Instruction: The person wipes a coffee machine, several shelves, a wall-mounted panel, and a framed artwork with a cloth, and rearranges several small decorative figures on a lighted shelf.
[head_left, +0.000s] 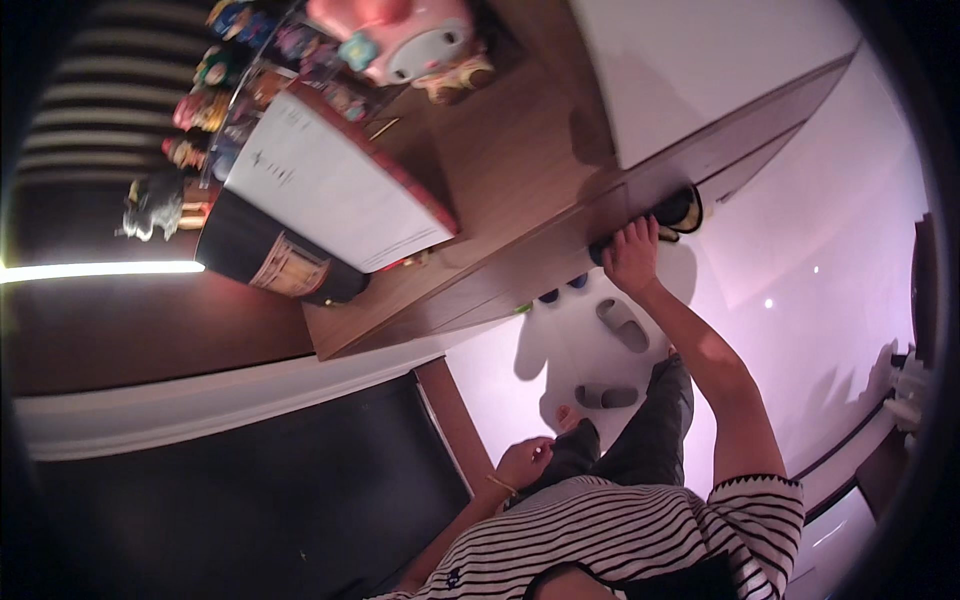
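My right hand (631, 253) is stretched out to the wooden cabinet front (551, 240), its fingers curled over a dark shoe-like item (673, 208). That item shows a rounded black rim and yellowish parts; the hand covers its middle, so its exact kind is unclear. Close to my left thigh hangs my left hand (523, 465), fingers loosely curled and a thin bracelet on the wrist. Whether anything small is within those fingers cannot be seen. Two grey slippers (622, 325) (607, 396) lie on the pale floor below, near my bare feet.
On the wooden cabinet top (517, 165) stand a pink character figure (409, 37), several small figurines (199, 112) and a tilted black-and-white box (330, 180) bearing writing. More footwear (562, 287) peeks out beneath the cabinet. A dark panel (255, 487) fills the lower left.
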